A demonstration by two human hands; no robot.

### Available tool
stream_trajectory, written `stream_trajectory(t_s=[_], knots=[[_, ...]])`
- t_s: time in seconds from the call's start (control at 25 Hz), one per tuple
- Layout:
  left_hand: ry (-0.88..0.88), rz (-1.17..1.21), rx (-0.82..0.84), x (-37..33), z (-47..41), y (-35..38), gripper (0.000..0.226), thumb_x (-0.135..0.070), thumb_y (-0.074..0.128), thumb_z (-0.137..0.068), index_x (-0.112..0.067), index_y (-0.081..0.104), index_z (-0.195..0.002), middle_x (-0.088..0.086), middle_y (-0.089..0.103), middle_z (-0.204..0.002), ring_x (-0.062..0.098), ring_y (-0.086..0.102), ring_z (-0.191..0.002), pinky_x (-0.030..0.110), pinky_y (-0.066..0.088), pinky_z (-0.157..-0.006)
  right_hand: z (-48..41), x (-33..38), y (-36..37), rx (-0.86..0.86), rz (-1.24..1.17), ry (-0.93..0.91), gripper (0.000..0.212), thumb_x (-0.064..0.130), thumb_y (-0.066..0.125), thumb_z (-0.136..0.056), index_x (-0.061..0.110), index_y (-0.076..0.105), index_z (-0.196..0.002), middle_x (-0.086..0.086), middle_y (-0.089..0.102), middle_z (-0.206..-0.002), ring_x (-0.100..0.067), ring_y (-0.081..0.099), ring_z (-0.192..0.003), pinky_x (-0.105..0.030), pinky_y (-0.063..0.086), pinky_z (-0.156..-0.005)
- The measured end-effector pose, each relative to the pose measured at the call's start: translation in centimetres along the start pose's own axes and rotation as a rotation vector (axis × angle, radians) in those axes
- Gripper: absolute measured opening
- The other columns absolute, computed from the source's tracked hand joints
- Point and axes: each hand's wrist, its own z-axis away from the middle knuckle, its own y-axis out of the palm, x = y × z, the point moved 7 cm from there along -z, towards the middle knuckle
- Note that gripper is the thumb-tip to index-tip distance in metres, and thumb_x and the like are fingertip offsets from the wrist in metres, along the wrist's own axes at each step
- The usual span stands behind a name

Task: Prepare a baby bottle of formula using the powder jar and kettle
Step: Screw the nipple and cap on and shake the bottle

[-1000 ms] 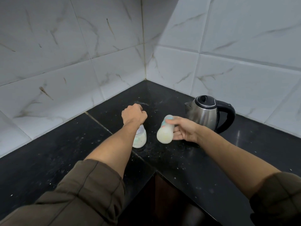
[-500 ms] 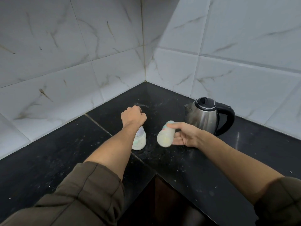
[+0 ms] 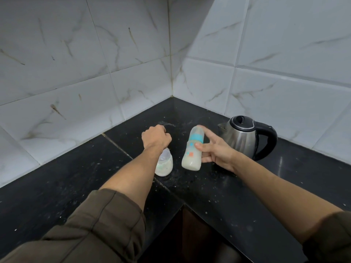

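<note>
At the worktop [image 3: 247,196] corner: tall baby bottle [image 3: 191,154] of milky formula is held tilted, teat end leaning away toward the wall.
Right hand [image 3: 218,152]: nearer; bottle's middle is pinched by thumb and fingers, forefinger stretched toward its top.
Left hand [image 3: 155,138]: fisted above a short bottle [image 3: 164,165]; its grip cannot be told.
Kettle [image 3: 245,137]: upright, just beyond the right hand.
Hidden: powder jar unseen; short bottle's top partly covered by the forearm.
</note>
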Motion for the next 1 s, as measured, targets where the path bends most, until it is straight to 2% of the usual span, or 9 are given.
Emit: stream_trajectory(t_s=[0.12, 0.28, 0.32, 0.48, 0.6, 0.68, 0.8, 0.84, 1.0], knots=[[0.003, -0.018, 0.004, 0.1, -0.1, -0.2, 0.025, -0.026, 0.056, -0.094, -0.02, 0.075, -0.109, 0.003, 0.074, -0.09, 0.026, 0.068, -0.084, 0.043, 0.057, -0.087, -0.2, 1.5, -1.3, -0.214, -0.165, -0.107, 0.087, 0.023, 0.09, -0.078, 0.043, 0.046, -0.149, -0.017, 0.072, -0.133, -0.037, 0.077, -0.11, -0.048, 0.066, -0.082], [0.004, -0.017, 0.014, -0.1, -0.1, -0.1, 0.025, -0.03, 0.058, -0.097, -0.02, 0.074, -0.113, 0.003, 0.074, -0.093, 0.024, 0.069, -0.086, 0.043, 0.059, -0.088, -0.2, 0.9, 1.0, 0.053, 0.128, -0.014, 0.091, 0.028, 0.091, -0.08, 0.048, 0.04, -0.153, -0.015, 0.076, -0.126, -0.035, 0.076, -0.113, -0.045, 0.065, -0.084], [0.005, -0.017, 0.013, 0.0, -0.1, -0.1, 0.025, -0.03, 0.058, -0.097, -0.019, 0.075, -0.113, 0.003, 0.074, -0.092, 0.023, 0.069, -0.086, 0.043, 0.059, -0.087, -0.2, 1.0, 0.9, 0.049, 0.145, -0.019, 0.093, 0.029, 0.092, -0.079, 0.048, 0.04, -0.154, -0.015, 0.076, -0.126, -0.034, 0.076, -0.113, -0.044, 0.065, -0.084], [0.009, -0.017, 0.007, 0.1, -0.2, -0.1, 0.025, -0.026, 0.056, -0.095, -0.019, 0.075, -0.11, 0.003, 0.073, -0.09, 0.023, 0.066, -0.081, 0.042, 0.057, -0.087, -0.2, 1.6, -1.5, -0.278, -0.131, -0.099, 0.095, 0.027, 0.092, -0.074, 0.042, 0.042, -0.154, -0.014, 0.074, -0.131, -0.035, 0.079, -0.106, -0.048, 0.066, -0.084], [0.008, -0.008, 0.011, -0.1, -0.2, 0.2, 0.024, -0.029, 0.059, -0.098, -0.019, 0.074, -0.113, 0.003, 0.073, -0.091, 0.019, 0.065, -0.08, 0.043, 0.058, -0.089, 0.0, 0.1, 0.5, -0.039, 0.088, 0.019, 0.093, 0.031, 0.095, -0.076, 0.048, 0.043, -0.151, -0.011, 0.078, -0.124, -0.034, 0.078, -0.109, -0.043, 0.066, -0.081], [0.012, -0.004, 0.013, -0.3, -0.3, 0.1, 0.024, -0.029, 0.059, -0.098, -0.018, 0.074, -0.113, 0.003, 0.073, -0.092, 0.021, 0.068, -0.084, 0.044, 0.058, -0.09, 0.0, -0.2, 0.7, 0.0, 0.118, 0.017, 0.09, 0.03, 0.093, -0.079, 0.049, 0.043, -0.151, -0.011, 0.078, -0.123, -0.034, 0.077, -0.11, -0.042, 0.066, -0.08], [0.018, -0.01, 0.008, -0.1, -0.5, -0.1, 0.025, -0.027, 0.057, -0.096, -0.018, 0.075, -0.112, 0.004, 0.074, -0.091, 0.025, 0.069, -0.086, 0.044, 0.058, -0.089, -0.2, 0.7, -1.4, -0.274, -0.148, -0.048, 0.086, 0.022, 0.086, -0.086, 0.041, 0.041, -0.157, -0.013, 0.076, -0.126, -0.034, 0.079, -0.104, -0.043, 0.067, -0.078], [0.017, -0.01, 0.008, -0.1, -0.5, 0.0, 0.025, -0.027, 0.057, -0.096, -0.018, 0.075, -0.112, 0.004, 0.074, -0.091, 0.025, 0.069, -0.086, 0.044, 0.058, -0.089, -0.2, 0.7, -1.5, -0.28, -0.153, -0.034, 0.083, 0.02, 0.084, -0.088, 0.04, 0.041, -0.157, -0.013, 0.076, -0.127, -0.035, 0.079, -0.104, -0.045, 0.067, -0.079], [0.011, -0.006, 0.008, -0.1, -0.5, 0.1, 0.024, -0.028, 0.058, -0.096, -0.019, 0.075, -0.112, 0.002, 0.073, -0.09, 0.024, 0.069, -0.085, 0.044, 0.058, -0.089, 0.2, -0.7, 0.9, 0.073, 0.105, 0.116, 0.076, 0.027, 0.087, -0.087, 0.046, 0.048, -0.149, -0.015, 0.076, -0.127, -0.039, 0.076, -0.112, -0.043, 0.066, -0.081]])
